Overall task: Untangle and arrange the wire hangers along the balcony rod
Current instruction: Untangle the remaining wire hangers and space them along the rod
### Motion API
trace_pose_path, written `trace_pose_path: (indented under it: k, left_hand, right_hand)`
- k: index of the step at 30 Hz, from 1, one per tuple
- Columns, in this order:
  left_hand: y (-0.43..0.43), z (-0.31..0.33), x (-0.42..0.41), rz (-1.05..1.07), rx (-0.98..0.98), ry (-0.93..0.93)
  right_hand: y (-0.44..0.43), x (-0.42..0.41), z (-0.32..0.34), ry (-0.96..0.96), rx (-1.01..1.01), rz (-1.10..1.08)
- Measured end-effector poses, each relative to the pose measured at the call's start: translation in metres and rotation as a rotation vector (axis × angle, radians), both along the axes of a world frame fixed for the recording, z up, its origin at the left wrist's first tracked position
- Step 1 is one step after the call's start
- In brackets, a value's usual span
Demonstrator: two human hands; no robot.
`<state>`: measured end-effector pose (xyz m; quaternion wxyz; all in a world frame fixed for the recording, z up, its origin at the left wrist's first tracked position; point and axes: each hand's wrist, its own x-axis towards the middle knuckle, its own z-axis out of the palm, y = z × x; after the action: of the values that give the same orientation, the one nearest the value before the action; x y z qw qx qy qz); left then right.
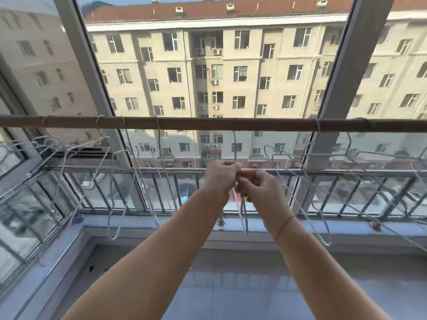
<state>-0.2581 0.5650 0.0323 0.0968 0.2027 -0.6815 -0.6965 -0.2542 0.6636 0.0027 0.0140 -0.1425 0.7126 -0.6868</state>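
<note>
A brown rod [208, 123] runs level across the balcony window. Several white wire hangers hang from it: a tangled bunch [57, 153] at the left, two or three more [147, 181] left of centre, and another bunch [323, 181] at the right. One white wire hanger [242, 215] hangs at the centre below the rod. My left hand [219, 179] and my right hand [261, 192] meet there, both closed on its upper part. The fingers hide the hanger's neck; only its lower loop shows beneath the hands.
A metal railing [161, 172] with vertical bars runs behind the hangers, above a grey sill [161, 225]. Grey window frames [92, 65] stand left and right. The tiled balcony floor [231, 285] lies below my arms.
</note>
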Motion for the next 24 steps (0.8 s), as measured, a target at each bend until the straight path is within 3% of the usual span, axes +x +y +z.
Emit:
trace_pose_path:
  k: [7,10,15,20,24]
  left_hand:
    - [0.003,-0.036,0.026,-0.088,-0.064,-0.131]
    - [0.0,-0.04,0.036,-0.105,-0.171,-0.148]
    - [-0.008,-0.042,0.046,-0.126,-0.294,-0.102]
    - [-0.011,-0.04,0.047,-0.063,-0.287,-0.021]
    - [-0.012,-0.035,0.042,0.159,-0.535,0.076]
  right_hand:
    - [0.028,-0.007,-0.023,0.108,0.277,-0.113]
    - [0.033,-0.008,-0.022,0.216,0.46,-0.062]
    - [0.04,-0.003,-0.022,0.225,0.718,0.046]
    - [0.048,0.013,-0.019,0.131,0.711,0.093]
    - [0.045,0.027,-0.008,0.048,0.494,0.06]
